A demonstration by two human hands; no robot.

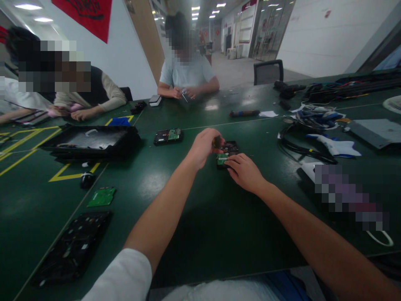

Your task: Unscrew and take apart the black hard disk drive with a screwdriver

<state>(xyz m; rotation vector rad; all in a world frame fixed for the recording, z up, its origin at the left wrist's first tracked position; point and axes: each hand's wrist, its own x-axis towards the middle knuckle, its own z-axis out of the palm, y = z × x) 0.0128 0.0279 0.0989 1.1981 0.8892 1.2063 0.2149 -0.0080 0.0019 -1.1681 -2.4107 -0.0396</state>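
Both arms outstretched (hands (225, 161) close)

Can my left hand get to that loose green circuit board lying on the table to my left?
Probably yes: the left hand is busy at the black hard drive, but bare dark green table lies between it and the green circuit board.

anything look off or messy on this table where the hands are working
Mostly clutter. A bare green circuit board lies loose and askew by the yellow floor-style tape, apart from any casing. A tangle of cables sprawls at the right. The left hand and right hand rest on a small opened drive.
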